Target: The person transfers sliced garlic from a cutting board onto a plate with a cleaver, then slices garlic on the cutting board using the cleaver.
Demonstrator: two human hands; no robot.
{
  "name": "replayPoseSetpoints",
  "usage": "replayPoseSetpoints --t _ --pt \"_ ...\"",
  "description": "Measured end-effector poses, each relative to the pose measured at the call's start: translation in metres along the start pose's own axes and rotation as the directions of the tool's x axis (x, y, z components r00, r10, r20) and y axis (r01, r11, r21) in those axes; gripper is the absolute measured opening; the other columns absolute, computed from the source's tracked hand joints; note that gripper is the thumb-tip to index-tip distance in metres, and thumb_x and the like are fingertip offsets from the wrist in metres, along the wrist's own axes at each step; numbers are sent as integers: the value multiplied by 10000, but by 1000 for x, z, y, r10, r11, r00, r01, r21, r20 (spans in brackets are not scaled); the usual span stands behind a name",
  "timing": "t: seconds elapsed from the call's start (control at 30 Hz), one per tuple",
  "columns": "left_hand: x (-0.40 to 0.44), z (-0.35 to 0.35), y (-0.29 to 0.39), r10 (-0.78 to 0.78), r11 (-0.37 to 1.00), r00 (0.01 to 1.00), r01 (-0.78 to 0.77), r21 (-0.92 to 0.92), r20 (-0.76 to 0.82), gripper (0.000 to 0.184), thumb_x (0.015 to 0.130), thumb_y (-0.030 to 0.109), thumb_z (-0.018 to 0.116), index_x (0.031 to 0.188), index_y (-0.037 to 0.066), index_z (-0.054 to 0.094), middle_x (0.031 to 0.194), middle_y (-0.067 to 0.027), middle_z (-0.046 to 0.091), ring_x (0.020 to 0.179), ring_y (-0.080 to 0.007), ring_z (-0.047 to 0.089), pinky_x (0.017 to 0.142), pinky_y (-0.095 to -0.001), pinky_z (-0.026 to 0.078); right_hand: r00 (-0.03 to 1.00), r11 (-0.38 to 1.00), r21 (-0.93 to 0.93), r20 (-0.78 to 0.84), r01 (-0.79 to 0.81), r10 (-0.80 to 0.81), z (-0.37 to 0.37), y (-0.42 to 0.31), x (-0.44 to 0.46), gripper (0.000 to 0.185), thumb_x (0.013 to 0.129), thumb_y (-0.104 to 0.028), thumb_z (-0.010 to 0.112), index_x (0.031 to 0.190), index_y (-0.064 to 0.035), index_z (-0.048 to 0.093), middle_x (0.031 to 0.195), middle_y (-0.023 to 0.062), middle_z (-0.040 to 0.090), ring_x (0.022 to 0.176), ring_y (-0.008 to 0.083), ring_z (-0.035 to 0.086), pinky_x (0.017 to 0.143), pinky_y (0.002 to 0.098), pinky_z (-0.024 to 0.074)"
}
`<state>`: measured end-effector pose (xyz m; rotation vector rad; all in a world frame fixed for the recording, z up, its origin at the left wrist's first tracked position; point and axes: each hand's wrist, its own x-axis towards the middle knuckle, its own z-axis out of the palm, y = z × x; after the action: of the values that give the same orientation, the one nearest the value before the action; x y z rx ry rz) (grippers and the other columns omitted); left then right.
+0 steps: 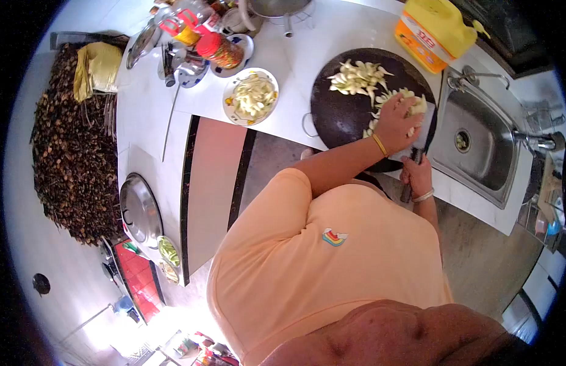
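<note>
A dark round chopping board lies on the counter. Pale cut vegetable pieces form a pile at its far side, and more lie along its right part. My left hand, a yellow band at its wrist, curls over the right-hand pieces and presses them by the cleaver. My right hand, wearing a silver bangle, grips the cleaver's dark handle, the blade lying low over the board's right edge. Part of the blade and some pieces are hidden under my left fingers.
Left of the board stands a plate of similar pale pieces. A red-lidded jar and bottles stand behind it. A yellow oil jug is at the back; a steel sink adjoins the board on the right.
</note>
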<state>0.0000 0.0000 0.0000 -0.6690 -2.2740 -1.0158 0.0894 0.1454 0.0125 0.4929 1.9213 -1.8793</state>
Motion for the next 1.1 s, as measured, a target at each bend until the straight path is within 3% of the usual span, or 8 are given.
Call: replayPoseSetpoints --t 0.07,0.13,0.37,0.57,0.67,0.83,0.9,1.1 --pt "17 4 7 -22 998 1000 22 -50 -7 350 683 206 729 1023 167 657 1277 -138 496 1180 -394 464 1025 -550 367 1000 998 64 -26 6 -5 -9 -10 3 180 848 -107 644 796 -55 479 526 26 487 374 139 446 371 290 353" --pt "9 -74 -26 1 1000 1000 -1 -25 -11 335 684 207 728 1009 161 657 1257 -139 506 1167 -400 469 1021 -550 370 1000 994 103 -11 23 -22 75 -28 -11 185 849 -106 643 788 -55 476 525 25 486 376 135 446 369 290 351" --pt "-8 -190 -109 34 999 996 -34 4 -87 287 709 198 703 992 165 664 1234 -150 535 1151 -414 483 1031 -531 363 998 994 100 27 54 -57 212 -48 -2 177 848 -104 635 776 -50 483 543 19 485 399 120 440 374 278 339" --pt "-66 -294 -199 -133 970 986 151 192 -103 330 729 215 712 1051 146 681 1255 -165 539 1167 -426 469 1027 -524 357 962 999 -3 271 44 -42 343 -33 37 162 838 -108 650 882 -2 535 578 32 521 405 126 462 377 291 369" --pt "-103 -314 -241 -208 933 969 237 271 -132 347 741 214 708 1078 140 673 1268 -169 531 1166 -432 465 1018 -519 366 941 1000 4 338 -16 13 392 -20 55 162 837 -109 650 857 5 536 569 35 525 409 129 477 379 294 379" --pt "-127 -329 -272 -312 897 947 318 307 -71 321 766 229 692 1078 157 671 1279 -158 521 1177 -413 456 1007 -521 369 942 986 -158 317 -58 107 425 -16 64 164 826 -113 640 842 13 535 540 37 518 405 138 485 385 300 391" --pt "-129 -330 -280 -356 853 927 373 366 -114 314 781 265 681 1083 179 673 1273 -141 527 1176 -393 464 996 -517 372 952 977 -199 278 -72 127 426 -19 64 171 826 -122 635 838 14 533 541 36 521 406 140 490 391 299 399" --pt "-132 -333 -286 -386 816 920 374 442 -66 363 795 364 668 1122 207 664 1257 -104 541 1198 -346 466 1005 -538 331 976 964 -264 197 -35 90 405 -29 49 211 825 -160 648 826 12 524 567 34 530 416 130 499 402 288 413"
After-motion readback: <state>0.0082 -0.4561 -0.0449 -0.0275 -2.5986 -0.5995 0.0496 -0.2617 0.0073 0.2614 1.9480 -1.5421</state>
